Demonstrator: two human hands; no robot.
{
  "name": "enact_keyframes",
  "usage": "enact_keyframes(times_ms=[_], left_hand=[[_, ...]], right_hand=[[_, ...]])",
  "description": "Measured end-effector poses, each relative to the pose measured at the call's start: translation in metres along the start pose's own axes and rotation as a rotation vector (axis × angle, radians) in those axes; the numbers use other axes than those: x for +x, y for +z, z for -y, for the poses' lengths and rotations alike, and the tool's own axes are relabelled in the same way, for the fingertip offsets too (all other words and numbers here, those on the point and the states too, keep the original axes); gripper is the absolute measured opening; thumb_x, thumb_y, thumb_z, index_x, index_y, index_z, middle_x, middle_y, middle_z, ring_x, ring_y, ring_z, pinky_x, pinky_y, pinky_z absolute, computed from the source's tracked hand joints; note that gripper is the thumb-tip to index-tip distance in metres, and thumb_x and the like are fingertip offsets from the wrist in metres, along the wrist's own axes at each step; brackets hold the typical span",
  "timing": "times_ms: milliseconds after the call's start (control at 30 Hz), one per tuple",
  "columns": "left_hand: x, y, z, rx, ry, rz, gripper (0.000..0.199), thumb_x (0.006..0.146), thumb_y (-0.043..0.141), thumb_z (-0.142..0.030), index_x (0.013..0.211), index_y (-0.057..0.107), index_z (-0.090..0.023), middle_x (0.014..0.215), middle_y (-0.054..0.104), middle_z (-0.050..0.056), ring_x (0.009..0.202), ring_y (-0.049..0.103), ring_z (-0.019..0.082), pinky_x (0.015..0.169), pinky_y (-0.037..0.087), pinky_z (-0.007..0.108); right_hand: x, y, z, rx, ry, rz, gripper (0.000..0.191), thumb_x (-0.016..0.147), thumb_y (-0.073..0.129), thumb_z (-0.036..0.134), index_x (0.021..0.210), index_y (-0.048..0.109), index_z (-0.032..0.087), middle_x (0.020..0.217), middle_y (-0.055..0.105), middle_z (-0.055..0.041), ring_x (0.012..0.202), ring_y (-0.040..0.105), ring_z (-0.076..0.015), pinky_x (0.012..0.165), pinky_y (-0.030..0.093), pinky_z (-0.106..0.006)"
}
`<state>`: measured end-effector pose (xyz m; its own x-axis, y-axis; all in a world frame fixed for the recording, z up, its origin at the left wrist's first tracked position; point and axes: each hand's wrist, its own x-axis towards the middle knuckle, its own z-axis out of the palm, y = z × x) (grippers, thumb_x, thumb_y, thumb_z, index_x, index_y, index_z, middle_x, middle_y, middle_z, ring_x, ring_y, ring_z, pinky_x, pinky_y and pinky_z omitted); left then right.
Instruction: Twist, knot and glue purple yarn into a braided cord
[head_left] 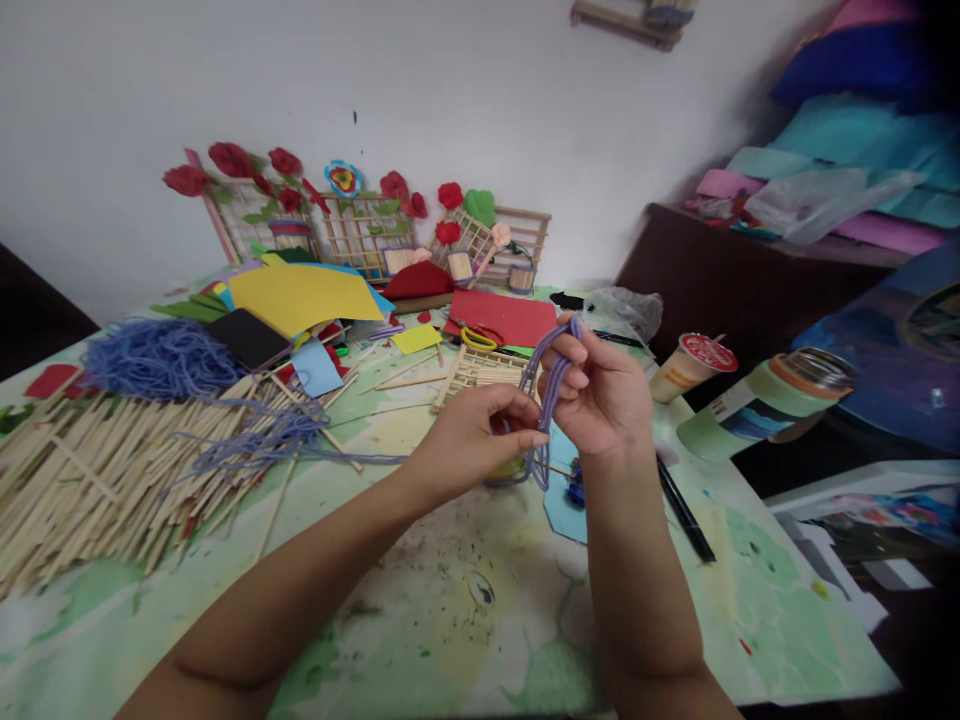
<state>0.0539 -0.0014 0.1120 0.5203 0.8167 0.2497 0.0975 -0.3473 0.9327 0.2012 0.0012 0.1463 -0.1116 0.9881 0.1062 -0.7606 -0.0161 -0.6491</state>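
Observation:
A looped bundle of purple-blue yarn [553,385] hangs between my two hands above the table. My right hand [609,385] is raised, its thumb and fingers closed on the upper end of the loops. Lower and to the left, my left hand [480,435] pinches the strands between thumb and fingers. One strand trails left across the tabletop to a loose yarn tangle [262,435] lying over thin wooden sticks [127,480]. Behind my hands lies a small stick lattice [480,372]. Partly hidden below them is a blue paper piece [564,512].
A larger yarn heap [161,358] and a dark phone-like slab [247,338] sit at left. Yellow-handled scissors [480,338] rest on red paper [517,315]. A sealed cup [690,365], an open bottle [765,405] and a black pen [686,510] are at right. Flower-decorated stick frames [360,235] lean against the wall.

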Motion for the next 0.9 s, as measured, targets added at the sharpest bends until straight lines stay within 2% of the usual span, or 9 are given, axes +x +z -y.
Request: enact_keyframes(times_ms=[167,300,500,600,733,767,833,900], left_hand=[[0.0,0.001,0.0,0.028,0.014,-0.023,0.003,0.074,0.065,-0.018,0.074,0.065,-0.015,0.069,0.065,-0.001,0.064,0.054,0.01,0.061,0.042,0.022],[0.001,-0.001,0.001,0.026,0.026,-0.035,0.005,0.075,0.062,-0.018,0.074,0.066,-0.015,0.069,0.064,0.0,0.064,0.054,0.011,0.061,0.042,0.023],[0.007,-0.012,0.008,0.017,0.015,-0.084,0.011,0.076,0.061,-0.024,0.075,0.066,-0.015,0.071,0.065,0.002,0.065,0.057,0.013,0.062,0.044,0.025],[0.016,-0.029,0.015,0.035,-0.008,-0.193,0.013,0.074,0.063,-0.027,0.074,0.065,-0.015,0.073,0.067,0.003,0.067,0.059,0.014,0.065,0.045,0.025],[0.029,-0.069,0.039,0.124,-0.019,-0.389,0.015,0.073,0.064,-0.03,0.076,0.065,-0.015,0.075,0.068,0.004,0.072,0.061,0.017,0.07,0.047,0.029],[0.031,-0.081,0.045,0.187,-0.016,-0.456,0.016,0.073,0.063,-0.03,0.078,0.066,-0.016,0.075,0.068,0.005,0.073,0.062,0.018,0.071,0.048,0.031],[0.034,-0.102,0.053,0.399,-0.008,-0.675,0.017,0.074,0.063,-0.033,0.076,0.066,-0.017,0.075,0.067,0.006,0.078,0.062,0.022,0.078,0.048,0.037],[0.032,-0.112,0.05,0.619,0.104,-0.748,0.019,0.074,0.065,-0.036,0.073,0.067,-0.018,0.095,0.068,0.01,0.101,0.059,0.029,0.095,0.041,0.045]], right_hand=[[0.0,0.0,0.0,-0.045,-0.017,0.0,0.013,0.089,0.045,0.018,0.083,0.058,0.019,0.058,0.037,0.0074,0.041,0.025,-0.0043,0.037,0.026,-0.014],[-0.001,-0.001,0.001,-0.153,-0.057,0.002,0.014,0.089,0.045,0.021,0.082,0.057,0.02,0.058,0.035,0.007,0.041,0.023,-0.0057,0.037,0.024,-0.017],[-0.002,-0.006,0.009,-0.375,-0.202,0.025,0.017,0.09,0.044,0.024,0.079,0.057,0.021,0.059,0.031,0.0061,0.042,0.021,-0.0064,0.038,0.022,-0.019],[-0.004,-0.012,0.018,-0.467,-0.287,0.004,0.017,0.091,0.045,0.026,0.079,0.057,0.022,0.058,0.03,0.006,0.042,0.02,-0.007,0.038,0.022,-0.02],[-0.006,-0.019,0.029,-0.479,-0.399,-0.019,0.01,0.088,0.052,0.029,0.083,0.058,0.023,0.057,0.031,0.0066,0.041,0.023,-0.0064,0.036,0.023,-0.02],[-0.007,-0.02,0.031,-0.453,-0.417,-0.031,0.008,0.086,0.055,0.029,0.084,0.058,0.023,0.057,0.031,0.0069,0.041,0.023,-0.0058,0.036,0.023,-0.019],[-0.007,-0.02,0.031,-0.41,-0.439,-0.071,0.008,0.082,0.06,0.03,0.085,0.058,0.022,0.057,0.034,0.0074,0.04,0.025,-0.0045,0.036,0.021,-0.018],[-0.007,-0.018,0.029,-0.416,-0.45,-0.123,0.011,0.079,0.063,0.029,0.084,0.058,0.021,0.057,0.039,0.0071,0.041,0.026,-0.0037,0.036,0.018,-0.018]])
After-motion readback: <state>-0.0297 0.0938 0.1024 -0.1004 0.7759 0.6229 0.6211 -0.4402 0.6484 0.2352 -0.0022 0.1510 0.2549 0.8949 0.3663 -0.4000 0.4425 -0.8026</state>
